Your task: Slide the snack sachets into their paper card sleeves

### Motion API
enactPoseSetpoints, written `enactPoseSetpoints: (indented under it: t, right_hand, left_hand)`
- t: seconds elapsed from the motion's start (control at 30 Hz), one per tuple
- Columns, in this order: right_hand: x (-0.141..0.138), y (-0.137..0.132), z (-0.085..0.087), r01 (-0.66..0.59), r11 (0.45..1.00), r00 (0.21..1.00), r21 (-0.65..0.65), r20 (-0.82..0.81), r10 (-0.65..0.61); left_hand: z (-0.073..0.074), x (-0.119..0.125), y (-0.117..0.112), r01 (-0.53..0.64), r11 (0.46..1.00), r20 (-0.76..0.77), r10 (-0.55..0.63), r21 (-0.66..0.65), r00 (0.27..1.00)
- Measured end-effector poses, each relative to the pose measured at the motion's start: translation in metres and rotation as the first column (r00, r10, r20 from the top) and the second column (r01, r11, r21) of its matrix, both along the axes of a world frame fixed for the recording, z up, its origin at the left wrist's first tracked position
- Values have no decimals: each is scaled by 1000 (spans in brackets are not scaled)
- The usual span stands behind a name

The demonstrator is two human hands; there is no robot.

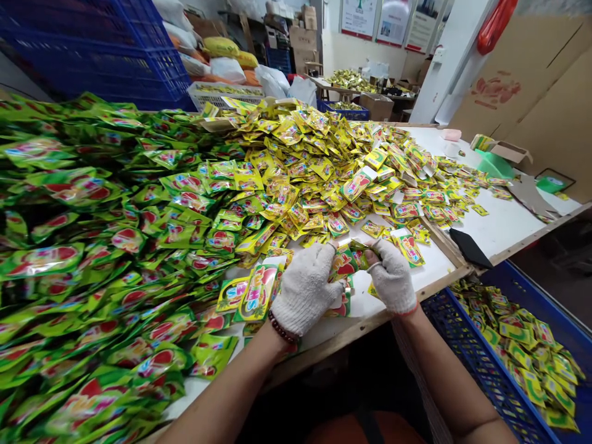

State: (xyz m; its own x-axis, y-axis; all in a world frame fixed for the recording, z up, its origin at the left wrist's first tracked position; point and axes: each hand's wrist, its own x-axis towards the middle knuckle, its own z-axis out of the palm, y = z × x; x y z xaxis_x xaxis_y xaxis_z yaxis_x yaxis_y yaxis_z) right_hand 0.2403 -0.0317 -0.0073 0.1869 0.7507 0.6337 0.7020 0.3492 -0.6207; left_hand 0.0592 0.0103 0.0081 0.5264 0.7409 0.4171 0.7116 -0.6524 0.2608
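My left hand (pixel 305 287), in a white knit glove with exposed fingertips, is closed around green packets (pixel 345 262) with watermelon print near the table's front edge. My right hand (pixel 393 277), gloved alike, pinches a shiny packet (pixel 358 246) beside them. Exactly how many packets lie between the hands is hidden by the fingers. Left of my left wrist are yellow cardboard boxes (pixel 259 293) with pineapple print. Another small box (pixel 407 246) lies just beyond my right hand. Glossy green packets (pixel 124 240) heap up on the left, and yellow packets (pixel 296 163) pile up in front.
A black phone-like slab (pixel 469 248) lies by the wooden edge strip (pixel 446 246). Below right stands a blue crate (pixel 444 314) with packed pieces. Stacked blue crates (pixel 106 55) rise at the back left. Green tape dispensers (pixel 494 165) and large cardboard (pixel 531 80) are at right.
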Motion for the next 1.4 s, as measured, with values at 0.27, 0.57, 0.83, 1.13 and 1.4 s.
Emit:
enactPoseSetpoints:
  t: [0.27, 0.57, 0.83, 1.13, 1.4]
  right_hand:
    - [16, 8, 29, -257, 916, 958, -310, 44, 284]
    - [-12, 0, 10, -53, 997, 993, -60, 104, 60]
    - [0, -31, 31, -431, 783, 893, -447, -332, 302]
    - [-2, -36, 55, -543, 646, 832, -536, -237, 502]
    - [-26, -90, 12, -310, 936, 841, -166, -508, 188]
  left_hand:
    - [-6, -3, 4, 151, 962, 1, -155, 228, 988]
    - [-13, -4, 2, 117, 948, 49, -138, 297, 989]
    - [-6, -2, -5, 137, 914, 117, -195, 382, 974]
    - [18, -14, -50, 260, 945, 384, -170, -197, 908]
    - [0, -28, -105, 545, 433, 693, 378, -718, 614]
